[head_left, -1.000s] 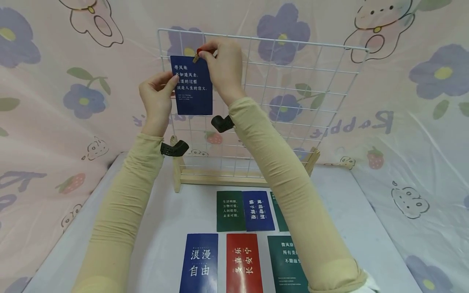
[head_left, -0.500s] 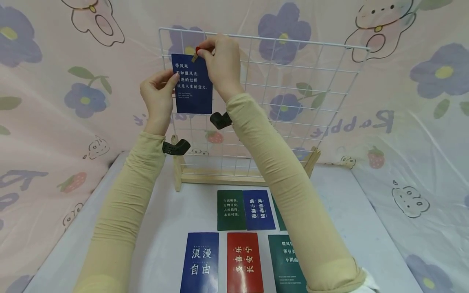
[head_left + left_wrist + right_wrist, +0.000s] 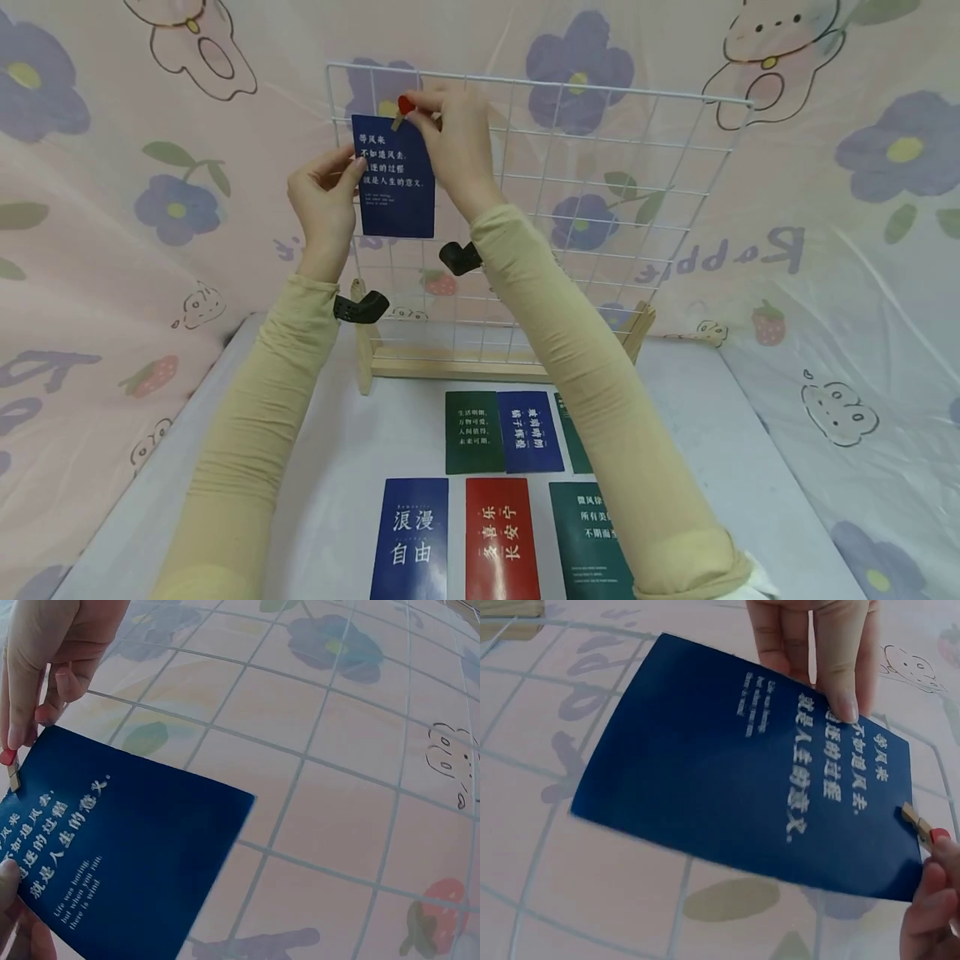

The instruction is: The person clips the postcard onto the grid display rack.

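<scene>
A dark blue card [image 3: 397, 208] with white lettering is held upright against the upper left of a white wire grid [image 3: 600, 133]. My left hand [image 3: 322, 196] pinches the card's left edge, thumb on its printed face. At the card's top edge sits a small wooden clothespin [image 3: 916, 822] with a red end. My right hand [image 3: 461, 146] pinches that clothespin by its red end between thumb and fingers. In the right wrist view the clothespin's tip overlaps the card's edge. The left wrist view shows the card [image 3: 157, 840] in front of the grid wires.
The grid stands in a wooden base [image 3: 450, 364] on a white table. Several cards lie in two rows before it, among them a green card [image 3: 474, 454], a blue card [image 3: 408, 575] and a red card [image 3: 501, 583]. A patterned curtain [image 3: 810, 317] hangs behind. My right forearm covers part of the green cards.
Both hands stay at the card and clothespin with only slight shifts. The red end of the clothespin shows a little more now between the right hand's fingers.
</scene>
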`<state>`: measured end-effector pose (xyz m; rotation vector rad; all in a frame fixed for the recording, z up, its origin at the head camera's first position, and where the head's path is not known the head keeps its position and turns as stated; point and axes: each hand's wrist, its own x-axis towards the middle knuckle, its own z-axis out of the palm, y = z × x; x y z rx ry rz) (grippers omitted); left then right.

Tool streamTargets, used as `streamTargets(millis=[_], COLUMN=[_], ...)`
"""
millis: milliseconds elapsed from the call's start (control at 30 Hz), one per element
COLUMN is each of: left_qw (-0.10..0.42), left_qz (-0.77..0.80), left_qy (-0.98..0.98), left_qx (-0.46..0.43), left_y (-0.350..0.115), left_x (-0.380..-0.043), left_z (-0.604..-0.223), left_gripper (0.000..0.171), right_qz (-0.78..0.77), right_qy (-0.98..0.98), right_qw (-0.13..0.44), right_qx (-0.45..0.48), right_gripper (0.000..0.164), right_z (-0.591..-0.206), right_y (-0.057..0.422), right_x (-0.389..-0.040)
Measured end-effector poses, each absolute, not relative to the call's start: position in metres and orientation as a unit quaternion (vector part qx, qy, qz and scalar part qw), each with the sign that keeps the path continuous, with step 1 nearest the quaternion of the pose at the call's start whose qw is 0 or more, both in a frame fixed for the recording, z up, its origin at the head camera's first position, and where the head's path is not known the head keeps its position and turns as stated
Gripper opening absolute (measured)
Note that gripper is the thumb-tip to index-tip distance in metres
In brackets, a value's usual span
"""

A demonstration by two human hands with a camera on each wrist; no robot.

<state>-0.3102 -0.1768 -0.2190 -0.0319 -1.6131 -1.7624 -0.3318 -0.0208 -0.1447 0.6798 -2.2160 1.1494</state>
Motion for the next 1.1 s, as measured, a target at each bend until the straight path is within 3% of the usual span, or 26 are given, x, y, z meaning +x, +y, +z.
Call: streamTargets(millis=[333, 700, 900, 1100], left_qw=[0.406, 0.433, 0.424, 0.404], left_qz=[-0.668, -0.652, -0.646, -0.665], left_qy=[-0.623, -0.621, -0.634, -0.626], left_qx=[-0.024, -0.032, -0.029, -0.053], left_y=[-0.177, -0.177, -0.182, -0.182], left_x=[-0.313, -0.308, -0.308, -0.297], left_z=[-0.225, -0.23, -0.236, -0.236], left_gripper=[0.022, 0.02, 0.022, 0.023], right_qz=[0.468, 0.518, 0.52, 0.521], right_qy=[-0.799, -0.756, -0.764, -0.748], right_qw=[0.24, 0.208, 0.173, 0.177], right_qx=[0.291, 0.343, 0.34, 0.372], right_gripper=[0.034, 0.026, 0.027, 0.028], right_z=[-0.152, -0.169, -0.178, -0.184], right_y=[-0.007, 0.013, 0.028, 0.043], right_x=[-0.331, -0.336, -0.336, -0.335])
